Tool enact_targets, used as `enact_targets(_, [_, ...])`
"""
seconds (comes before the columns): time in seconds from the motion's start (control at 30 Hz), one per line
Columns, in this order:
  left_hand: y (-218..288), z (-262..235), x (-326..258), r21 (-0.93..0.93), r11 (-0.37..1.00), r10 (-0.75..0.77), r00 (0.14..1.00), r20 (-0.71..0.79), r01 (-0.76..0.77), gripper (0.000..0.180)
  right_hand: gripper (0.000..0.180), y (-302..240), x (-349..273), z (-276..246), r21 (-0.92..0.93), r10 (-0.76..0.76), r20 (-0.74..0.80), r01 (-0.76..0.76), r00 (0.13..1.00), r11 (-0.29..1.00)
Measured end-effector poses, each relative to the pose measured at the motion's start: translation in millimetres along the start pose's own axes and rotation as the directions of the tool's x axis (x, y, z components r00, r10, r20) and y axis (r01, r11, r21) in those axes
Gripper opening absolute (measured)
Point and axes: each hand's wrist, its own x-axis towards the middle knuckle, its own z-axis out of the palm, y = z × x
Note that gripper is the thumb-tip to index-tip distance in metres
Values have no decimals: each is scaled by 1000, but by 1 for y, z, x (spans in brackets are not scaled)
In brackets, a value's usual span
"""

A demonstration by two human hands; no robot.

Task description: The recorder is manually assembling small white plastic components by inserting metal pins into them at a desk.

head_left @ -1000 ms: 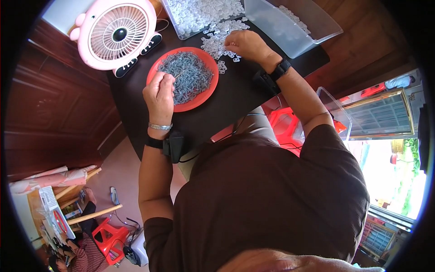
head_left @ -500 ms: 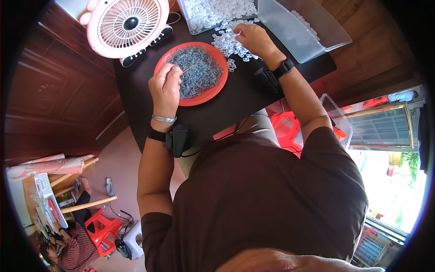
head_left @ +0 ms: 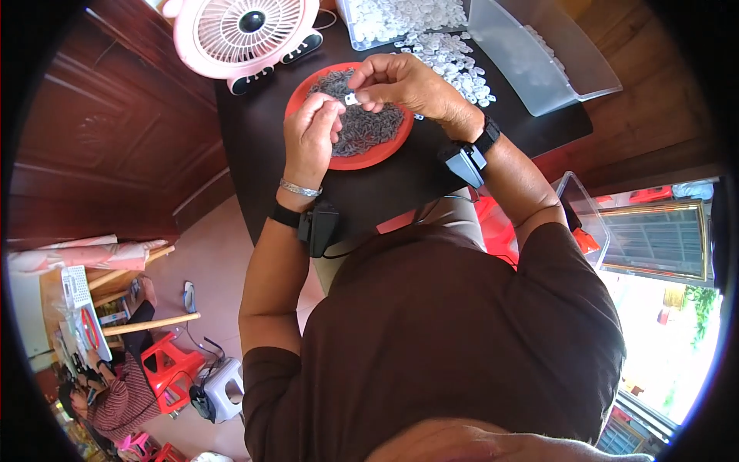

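Over a red plate point(head_left: 356, 162) my two hands meet. The plate is heaped with small thin grey metal pieces point(head_left: 375, 129) that look like nails. My right hand point(head_left: 408, 86) pinches a small white plastic piece with a hole point(head_left: 352, 99) between thumb and fingertips. Just left of it, the fingers of my left hand point(head_left: 308, 138) are closed together, almost touching the white piece. A thin metal pin showed in that hand a moment ago; now the fingers mostly hide it. Many matching white plastic pieces point(head_left: 462, 69) lie loose on the table beyond my right hand.
A clear bin of white pieces point(head_left: 408, 19) and a translucent bin point(head_left: 516, 61) stand at the table's far side. A pink fan point(head_left: 250, 38) is at the far left. Another person point(head_left: 123, 404) sits lower left near a red stool point(head_left: 171, 373).
My right hand has come from the loose pile to the plate with a white plastic piece in its fingers. My left hand stays over the plate. The whole view has shifted slightly.
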Motion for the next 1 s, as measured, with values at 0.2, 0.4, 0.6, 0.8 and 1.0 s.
enact_targets(0.2, [-6, 0, 1, 34, 999, -16, 999, 42, 14, 21, 16, 9, 5, 17, -89, -70, -35, 67, 997, 994])
enact_targets(0.4, [-9, 0, 3, 6, 997, -78, 995, -59, 78, 18, 18, 7, -2, 29, -605, -469, -25, 360, 883, 710])
enact_targets(0.6, [-6, 4, 1, 156, 988, 15, 998, -61, -5, 21, 17, 8, -5, 34, -813, -583, -27, 322, 812, 485])
enact_targets(0.8, [-4, 5, 0, 382, 892, 252, 967, 20, -241, 21, 15, 5, -7, 39, -806, -580, -84, 287, 810, 517])
enact_targets(1.0, [-3, 5, -1, 119, 992, 58, 996, -68, -49, 25, 15, 15, -1, 35, -444, -466, -229, 335, 855, 831])
